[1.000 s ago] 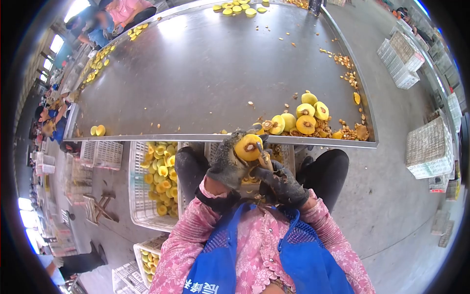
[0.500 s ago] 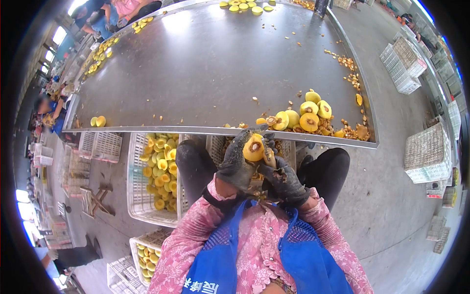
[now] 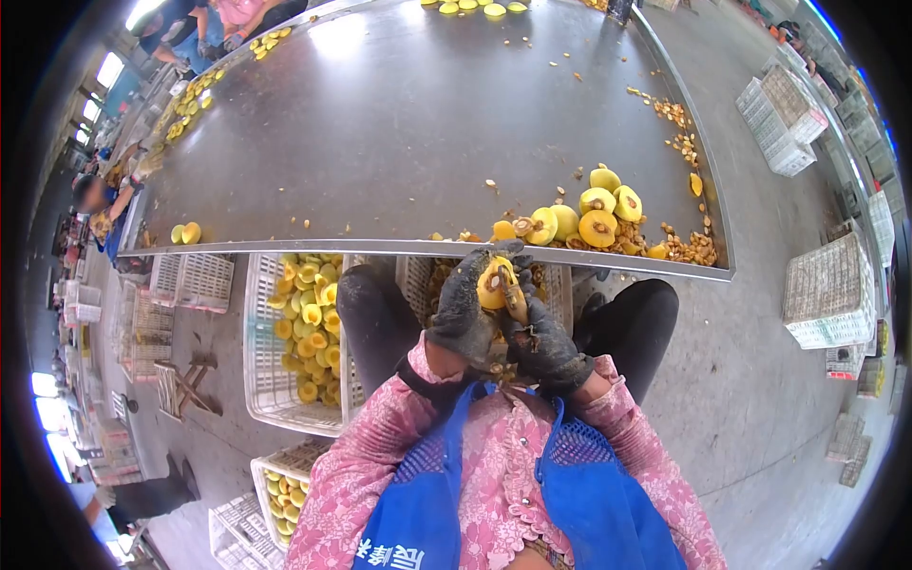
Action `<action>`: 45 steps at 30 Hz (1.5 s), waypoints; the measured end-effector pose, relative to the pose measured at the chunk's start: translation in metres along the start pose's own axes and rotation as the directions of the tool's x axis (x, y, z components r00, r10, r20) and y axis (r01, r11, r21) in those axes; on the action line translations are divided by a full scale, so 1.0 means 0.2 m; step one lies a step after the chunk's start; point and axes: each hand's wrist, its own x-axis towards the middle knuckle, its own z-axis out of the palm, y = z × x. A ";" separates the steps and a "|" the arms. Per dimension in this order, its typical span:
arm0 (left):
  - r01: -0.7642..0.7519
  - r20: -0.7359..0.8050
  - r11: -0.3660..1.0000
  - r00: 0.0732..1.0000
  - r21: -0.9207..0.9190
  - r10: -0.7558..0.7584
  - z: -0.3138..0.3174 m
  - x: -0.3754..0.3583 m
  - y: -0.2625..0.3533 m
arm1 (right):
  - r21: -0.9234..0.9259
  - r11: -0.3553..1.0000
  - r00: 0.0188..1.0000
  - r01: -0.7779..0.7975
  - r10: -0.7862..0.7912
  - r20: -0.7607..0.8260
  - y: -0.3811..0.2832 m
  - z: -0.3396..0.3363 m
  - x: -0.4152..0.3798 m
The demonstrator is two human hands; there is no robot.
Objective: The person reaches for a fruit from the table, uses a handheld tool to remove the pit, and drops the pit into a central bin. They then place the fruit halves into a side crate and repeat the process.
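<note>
Where the near edge of the bench [image 3: 380, 142] meets the person's knees, the left hand [image 3: 458, 318] has its grip closed around a cut yellow fruit [image 3: 490, 290], fingers curled along its left and far sides. The fruit sits just off the bench's near rim, its brown centre facing up. Close against its right side, the right hand [image 3: 546, 350] keeps a tight grip on a slim tan implement [image 3: 516, 304] (its full shape is hidden by the fingers). Both hands wear dark, stained gloves [image 3: 562, 369]. Just beyond them, on the bench's near right corner, a pile of yellow fruit [image 3: 598, 226] lies among brown scraps [image 3: 692, 249], which also trail along the right edge. Two yellow pieces [image 3: 186, 233] lie at the near left corner, well apart from the pile. Left of the person's legs, a white crate [image 3: 258, 380] on the floor holds many hollowed yellow halves [image 3: 312, 328]; a nearer crate [image 3: 261, 494] holds more pieces. At the far left, a co-worker in blue [image 3: 110, 204] is beside the bench.
</note>
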 end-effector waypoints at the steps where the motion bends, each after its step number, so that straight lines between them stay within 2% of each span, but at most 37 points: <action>1: -0.122 0.075 0.906 0.992 0.405 0.100 0.00 -0.01 0.00 | 0.041 0.999 1.000 -0.004 0.003 0.015 0.00 0.00 0.01; 2: -0.242 0.183 0.643 0.970 0.727 0.158 -0.01 -0.01 0.00 | 0.064 0.998 1.000 -0.007 0.006 0.022 0.01 0.01 0.01; 3: -0.238 0.181 0.643 0.971 0.728 0.154 -0.04 -0.01 0.01 | 0.086 0.996 1.000 -0.011 0.009 0.029 0.03 0.01 0.02; 4: -0.371 0.333 0.262 0.926 0.891 0.180 -0.10 0.00 0.03 | -0.095 0.974 0.978 0.205 -0.209 -0.031 0.06 0.01 0.03; 5: -0.417 0.405 0.049 0.901 0.908 0.158 -0.18 0.02 0.02 | -0.282 0.875 0.905 0.393 -0.422 -0.049 0.08 0.02 0.04; 6: -0.453 0.475 -0.165 0.870 0.876 0.135 -0.25 0.03 0.02 | -0.280 0.876 0.906 0.392 -0.421 -0.050 0.07 0.01 0.04; 7: -0.366 0.357 0.055 0.925 0.929 0.129 -0.33 0.05 0.00 | -0.264 0.918 0.954 0.296 -0.300 0.028 0.04 -0.01 0.03; 8: -0.311 0.295 0.165 0.949 0.936 0.112 -0.34 0.04 -0.01 | -0.256 0.947 0.979 0.194 -0.172 0.107 0.03 -0.02 0.02; 9: -0.250 0.233 0.272 0.968 0.929 0.095 -0.35 0.04 -0.01 | -0.254 0.948 0.980 0.192 -0.170 0.107 0.02 -0.04 0.03; 11: -0.274 0.259 0.376 0.962 0.885 0.090 -0.33 0.02 -0.01 | -0.509 0.847 0.972 0.151 -0.035 0.230 0.00 -0.07 0.05; 12: -0.280 0.267 0.410 0.960 0.868 0.089 -0.28 0.01 0.00 | -0.508 0.848 0.972 0.150 -0.033 0.231 0.03 -0.07 0.05; 13: -0.206 0.188 0.548 0.978 0.811 0.090 -0.22 -0.01 0.00 | -0.426 0.891 0.973 0.156 -0.064 0.221 0.08 -0.07 0.06; 14: -0.168 0.149 0.612 0.985 0.773 0.083 -0.18 -0.02 0.02 | -0.340 0.926 0.973 0.163 -0.094 0.209 0.11 -0.07 0.07; 15: -0.132 0.109 0.673 0.991 0.727 0.077 -0.13 -0.02 0.03 | -0.340 0.927 0.974 0.161 -0.092 0.208 0.11 -0.07 0.06; 17: 0.092 0.019 0.831 0.992 0.549 -0.122 -0.10 0.00 0.09 | -0.337 0.933 0.975 0.126 -0.054 0.215 0.10 -0.07 0.06; 18: 0.094 0.016 0.830 0.992 0.550 -0.123 -0.11 0.01 0.09 | -0.334 0.934 0.975 0.125 -0.053 0.216 0.09 -0.07 0.06; 20: 0.066 0.081 0.802 0.987 0.594 -0.141 -0.15 0.02 0.09 | -0.246 0.966 0.978 -0.075 0.119 0.170 0.05 -0.06 0.05; 24: 0.017 0.016 0.713 0.999 0.701 -0.040 -0.21 0.04 0.01 | -0.283 0.959 0.986 0.019 0.029 0.163 0.14 -0.03 0.06; 25: -0.110 0.081 0.628 0.994 0.770 0.074 -0.22 0.04 -0.01 | -0.084 0.996 0.983 0.018 -0.003 0.183 0.26 -0.01 0.08; 27: -0.230 0.157 0.522 0.971 0.822 0.181 -0.27 0.03 -0.05 | 0.119 0.993 0.980 0.015 -0.039 0.196 0.21 0.00 0.09; 28: -0.184 0.084 0.580 0.977 0.794 0.195 -0.34 0.03 -0.08 | 0.165 0.986 0.968 -0.013 -0.029 0.248 0.15 0.00 0.07; 30: -0.139 0.008 0.634 0.979 0.761 0.205 -0.27 0.03 -0.09 | 0.211 0.976 0.953 -0.044 -0.022 0.302 -0.01 -0.02 0.05; 31: -0.261 0.023 0.699 0.944 0.665 0.330 -0.19 0.03 -0.12 | 0.384 0.835 0.887 -0.395 0.237 0.396 -0.08 -0.02 0.05; 32: -0.386 0.023 0.736 0.892 0.556 0.451 -0.12 0.03 -0.12 | 0.487 0.550 0.730 -0.678 0.433 0.528 -0.11 -0.03 0.06; 33: -0.338 0.027 0.815 0.929 0.471 0.369 -0.11 0.03 -0.11 | 0.489 0.549 0.731 -0.677 0.432 0.528 -0.09 -0.02 0.05; 35: -0.349 0.040 0.838 0.929 0.420 0.367 -0.09 0.04 -0.12 | 0.708 0.318 0.765 -0.631 0.102 0.636 -0.03 -0.01 0.05; 37: -0.357 0.047 0.861 0.930 0.363 0.366 -0.08 0.04 -0.14 | 0.728 0.324 0.778 -0.604 0.045 0.626 0.00 0.00 0.03; 38: -0.372 0.068 0.808 0.920 0.457 0.385 -0.07 0.04 -0.15 | 0.748 0.327 0.788 -0.577 -0.016 0.615 -0.01 0.01 0.03; 39: -0.384 0.091 0.745 0.911 0.545 0.403 -0.07 0.03 -0.16 | 0.747 0.328 0.788 -0.578 -0.015 0.616 -0.03 0.01 0.03; 41: -0.380 0.102 0.761 0.916 0.526 0.387 -0.07 0.02 -0.14 | 0.739 0.348 0.815 -0.576 0.173 0.553 -0.07 0.03 0.03; 42: -0.375 0.115 0.775 0.922 0.508 0.370 -0.07 0.01 -0.13 | 0.738 0.348 0.814 -0.578 0.175 0.554 -0.05 0.04 0.04; 44: -0.362 0.114 0.789 0.928 0.497 0.354 -0.08 0.01 -0.13 | 0.790 0.185 0.807 -0.585 0.032 0.590 0.00 0.06 0.05; 45: -0.353 0.106 0.789 0.931 0.504 0.349 -0.09 0.00 -0.13 | 0.789 0.185 0.806 -0.585 0.032 0.591 0.00 0.07 0.05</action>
